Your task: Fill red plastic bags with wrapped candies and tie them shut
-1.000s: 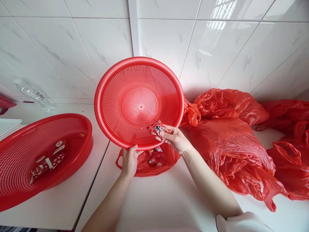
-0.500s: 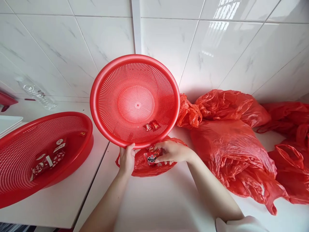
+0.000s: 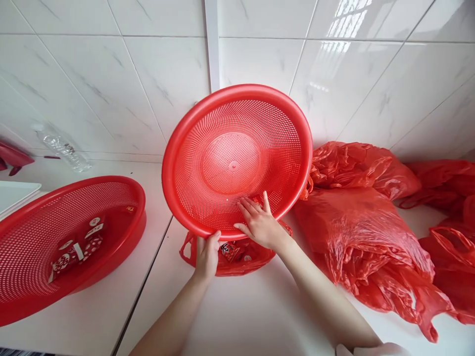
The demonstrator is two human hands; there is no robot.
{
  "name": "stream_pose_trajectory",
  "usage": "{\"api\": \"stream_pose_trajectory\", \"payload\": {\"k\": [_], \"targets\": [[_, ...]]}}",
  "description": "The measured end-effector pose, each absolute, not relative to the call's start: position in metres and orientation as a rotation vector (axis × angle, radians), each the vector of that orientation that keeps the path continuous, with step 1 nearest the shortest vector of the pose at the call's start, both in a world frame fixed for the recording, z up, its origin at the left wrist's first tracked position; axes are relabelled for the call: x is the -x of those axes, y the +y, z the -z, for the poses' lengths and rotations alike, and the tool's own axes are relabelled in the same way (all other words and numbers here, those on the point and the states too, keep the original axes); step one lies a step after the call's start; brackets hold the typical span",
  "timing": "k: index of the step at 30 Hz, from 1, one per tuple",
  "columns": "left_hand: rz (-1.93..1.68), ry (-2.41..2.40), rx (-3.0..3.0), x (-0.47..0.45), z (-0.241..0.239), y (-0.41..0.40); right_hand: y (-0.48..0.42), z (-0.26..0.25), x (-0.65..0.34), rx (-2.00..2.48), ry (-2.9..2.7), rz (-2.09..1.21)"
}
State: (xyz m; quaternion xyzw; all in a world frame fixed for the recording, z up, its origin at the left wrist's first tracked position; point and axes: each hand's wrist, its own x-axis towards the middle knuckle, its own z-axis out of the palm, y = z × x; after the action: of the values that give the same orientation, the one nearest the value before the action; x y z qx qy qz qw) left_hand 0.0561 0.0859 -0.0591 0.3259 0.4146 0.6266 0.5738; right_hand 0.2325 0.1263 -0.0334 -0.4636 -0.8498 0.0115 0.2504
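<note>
A round red plastic basket with a perforated wall is tilted towards me. My left hand grips its near rim, thumb on top. Inside the basket, near the lower right wall, my right hand has its fingers spread. Small red packets lie at its fingertips, mostly hidden behind them. Below the near rim, a red plastic bag lies open on the table. A red packet with black and white lettering shows in the bag's mouth.
At left stands another red basket with several red-and-white packets inside. A clear plastic bottle and a white tray are behind it. Filled red bags crowd the right side. A tiled wall rises behind the table.
My right hand has moved up from the bag into the basket, over the small packets. The basket has shifted right in view, with my left hand still on its rim.
</note>
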Motion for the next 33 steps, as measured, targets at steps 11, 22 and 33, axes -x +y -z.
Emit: {"api": "stream_pose_trajectory", "payload": {"k": [11, 22, 33], "targets": [[-1.542, 0.823, -0.65, -0.043, 0.048, 0.102, 0.114, 0.012, -0.236, 0.952, -2.107, -0.764], [-1.6, 0.887, -0.707, -0.033, 0.052, 0.111, 0.122, 0.002, -0.24, 0.869, -0.978, -1.575], [-1.63, 0.944, -0.743, -0.033, 0.052, 0.106, 0.118, 0.003, -0.248, 1.193, -1.752, -0.904]]}}
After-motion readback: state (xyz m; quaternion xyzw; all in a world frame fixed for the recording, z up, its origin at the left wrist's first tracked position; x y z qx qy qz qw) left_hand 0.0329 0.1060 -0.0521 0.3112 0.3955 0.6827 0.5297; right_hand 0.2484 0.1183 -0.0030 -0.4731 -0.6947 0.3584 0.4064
